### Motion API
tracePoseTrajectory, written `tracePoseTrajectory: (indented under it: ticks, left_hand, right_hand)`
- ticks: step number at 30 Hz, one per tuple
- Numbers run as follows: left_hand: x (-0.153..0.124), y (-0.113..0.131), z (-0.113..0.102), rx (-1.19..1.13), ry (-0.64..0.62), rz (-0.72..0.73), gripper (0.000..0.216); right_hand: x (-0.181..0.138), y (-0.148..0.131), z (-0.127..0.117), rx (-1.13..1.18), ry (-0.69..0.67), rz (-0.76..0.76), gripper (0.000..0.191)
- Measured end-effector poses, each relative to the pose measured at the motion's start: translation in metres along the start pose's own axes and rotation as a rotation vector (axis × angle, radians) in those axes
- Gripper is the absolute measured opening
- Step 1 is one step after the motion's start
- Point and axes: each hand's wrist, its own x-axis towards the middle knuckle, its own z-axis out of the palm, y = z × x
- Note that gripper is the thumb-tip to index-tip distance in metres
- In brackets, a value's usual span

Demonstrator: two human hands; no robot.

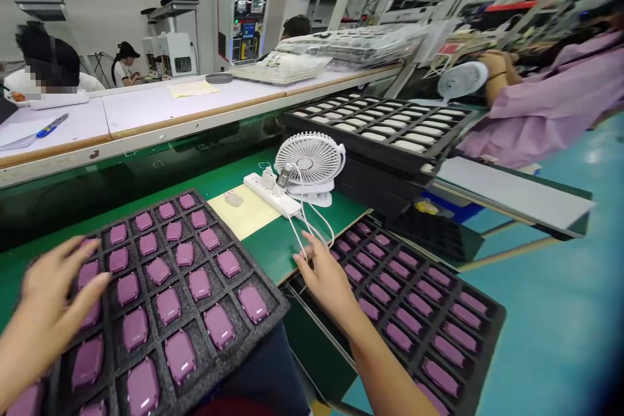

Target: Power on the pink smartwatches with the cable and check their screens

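Observation:
My left hand [61, 296] is over the left side of a dark foam tray [227, 354], fingers and thumb spread apart. Under and beside those fingers are purple watch-shaped cases [168, 304], one in each compartment; the hand partly hides a few. Farther right, my right hand [326, 276] has its thumb and fingertips closed around a thin white cable [294, 234]. That cable runs up to a white power strip [273, 195], which lies beside a small white fan [309, 159] on the green bench.
A second black tray of purple cases [409, 302] sits lower right, beneath my right forearm. Behind the fan, stacked black trays hold white pieces [385, 120]. A yellow sheet [236, 211] lies on the bench. A person in a pink sleeve [550, 104] is at right.

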Motion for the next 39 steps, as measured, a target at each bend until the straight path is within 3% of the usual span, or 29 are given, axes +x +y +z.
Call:
tracePoseTrajectory:
  ticks: [3, 5, 8, 9, 11, 13, 15, 18, 20, 22, 25, 28, 31, 33, 34, 37, 39]
  left_hand:
    - [0.014, 0.084, 0.002, -0.460, -0.380, 0.101, 0.050]
    - [0.025, 0.140, 0.011, -0.716, -0.644, 0.154, 0.062]
    - [0.037, 0.203, 0.035, -0.954, -0.802, 0.196, 0.100]
    - [0.039, 0.216, 0.044, -1.013, -0.847, 0.200, 0.099]
    - [0.039, 0.234, 0.061, -1.141, -0.913, 0.220, 0.073]
    - [0.037, 0.240, 0.072, -1.223, -0.884, 0.209, 0.049]
    - [0.036, 0.239, 0.080, -1.185, -0.771, 0.095, 0.039]
    - [0.045, 0.229, 0.091, -0.957, -0.534, -0.126, 0.044]
    - [0.058, 0.221, 0.098, -0.803, -0.436, -0.091, 0.047]
    - [0.070, 0.217, 0.104, -0.696, -0.481, 0.090, 0.036]
    - [0.078, 0.220, 0.109, -0.711, -0.653, 0.371, 0.016]
    - [0.078, 0.232, 0.108, -0.952, -0.750, 0.375, 0.024]
    - [0.085, 0.242, 0.096, -1.316, -0.789, 0.119, 0.031]
    - [0.094, 0.242, 0.082, -1.552, -0.726, -0.077, 0.028]
    - [0.099, 0.241, 0.074, -1.632, -0.670, -0.143, 0.026]
    - [0.111, 0.235, 0.055, -1.658, -0.552, -0.168, 0.021]
    - [0.114, 0.228, 0.045, -1.613, -0.516, -0.134, 0.023]
  right_hand:
    - [-0.003, -0.034, -0.023, 0.393, -0.168, 0.014, 0.061]
    - [0.003, -0.066, -0.042, 0.653, -0.299, -0.045, 0.054]
    - [0.027, -0.112, -0.057, 0.871, -0.380, -0.108, 0.047]
    - [0.036, -0.124, -0.058, 0.900, -0.371, -0.131, 0.046]
    - [0.054, -0.141, -0.060, 0.920, -0.343, -0.173, 0.042]
    - [0.067, -0.150, -0.061, 0.907, -0.332, -0.214, 0.037]
    - [0.073, -0.155, -0.065, 0.885, -0.346, -0.246, 0.034]
    - [0.079, -0.160, -0.068, 0.877, -0.368, -0.292, 0.032]
    - [0.085, -0.163, -0.067, 0.890, -0.362, -0.315, 0.032]
    - [0.095, -0.166, -0.062, 0.911, -0.350, -0.326, 0.034]
    - [0.113, -0.166, -0.051, 0.924, -0.354, -0.325, 0.036]
    - [0.119, -0.153, -0.045, 0.821, -0.359, -0.271, 0.044]
    - [0.094, -0.127, -0.041, 0.627, -0.244, -0.170, 0.059]
    - [0.063, -0.108, -0.034, 0.586, -0.187, -0.096, 0.053]
    - [0.046, -0.100, -0.030, 0.614, -0.208, -0.060, 0.047]
    - [-0.001, -0.091, -0.014, 0.690, -0.469, -0.029, 0.042]
    - [-0.019, -0.098, -0.008, 0.579, -0.494, -0.112, 0.037]
